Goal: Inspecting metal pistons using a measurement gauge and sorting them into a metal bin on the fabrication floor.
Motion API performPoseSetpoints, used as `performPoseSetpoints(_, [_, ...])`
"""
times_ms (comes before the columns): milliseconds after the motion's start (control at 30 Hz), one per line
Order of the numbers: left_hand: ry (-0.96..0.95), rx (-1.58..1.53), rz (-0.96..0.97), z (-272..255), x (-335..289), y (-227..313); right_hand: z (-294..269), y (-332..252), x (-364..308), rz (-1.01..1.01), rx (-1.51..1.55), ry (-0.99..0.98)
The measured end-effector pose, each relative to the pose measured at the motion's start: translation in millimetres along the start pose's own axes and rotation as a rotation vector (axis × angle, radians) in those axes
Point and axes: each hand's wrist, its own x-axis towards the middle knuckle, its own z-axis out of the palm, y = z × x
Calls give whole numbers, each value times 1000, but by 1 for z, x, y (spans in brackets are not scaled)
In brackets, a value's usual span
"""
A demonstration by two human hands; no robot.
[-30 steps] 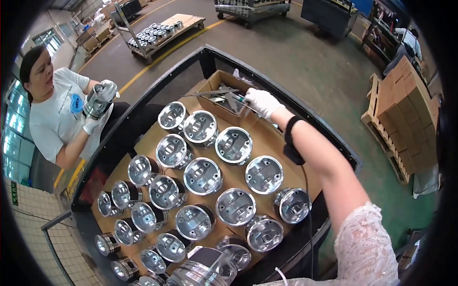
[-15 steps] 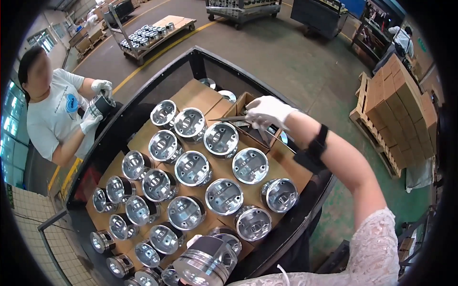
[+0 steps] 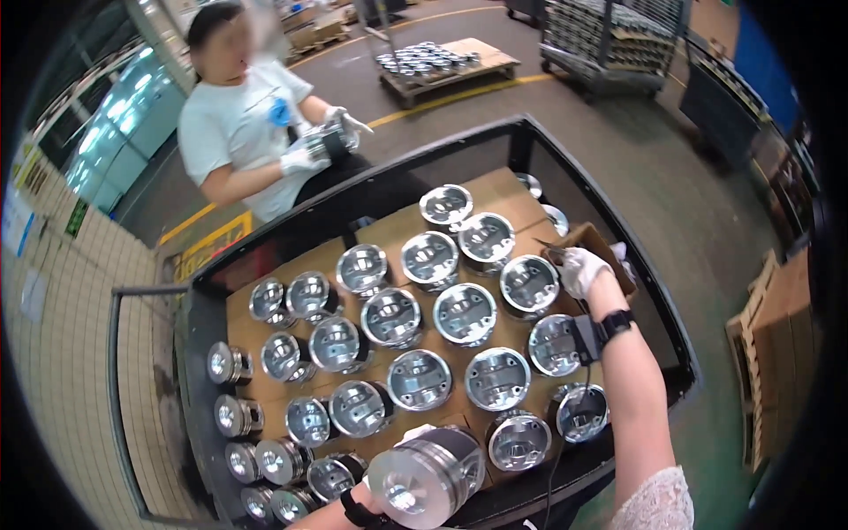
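Observation:
My left hand point(image 3: 420, 432), in a white glove, is closed round a metal piston point(image 3: 420, 484) near the lower edge. The piston hides most of its fingers; its bright crown tilts toward me and its skirt is dark. My right hand point(image 3: 584, 272), also gloved, is at the small cardboard box point(image 3: 622, 276) at the right of the cart. Its fingers are closed on a thin dark metal tool point(image 3: 553, 253), whose exact kind I cannot make out. Several pistons point(image 3: 465, 314) stand in rows on cardboard, most with their hollow ends up. The nearest to my right hand is a piston point(image 3: 530, 287).
A black-walled cart point(image 3: 609, 208) encloses the pistons on brown cardboard sheets point(image 3: 495, 189). Beyond its far left wall a co-worker point(image 3: 247, 132) in white gloves holds another piston point(image 3: 332, 144). Behind are a low pallet trolley point(image 3: 481, 60) with pistons and a loaded rack point(image 3: 609, 44). Stacked cartons point(image 3: 784, 353) stand right.
The view has swung left, so the cart and co-worker appear farther right. My right hand stays by the small box with the tool; my left still grips the piston, its wrist now showing.

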Motion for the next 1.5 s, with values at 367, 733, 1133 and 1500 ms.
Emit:
performPoseSetpoints(367, [-103,-309,11,92,41,-5,128,211,-391,-527,-828,-43])
performPoseSetpoints(733, [83,338,-156,134,43,-93,-89,356,-576,-1026,-1005,340])
performPoseSetpoints(1133, [-351,625,-331,116,30,-157,-149,426,-611,-1508,-1497,799])
performPoseSetpoints(1500, [-393,290,-429,132,40,-158,-114,399,-573,-1604,-1616,647])
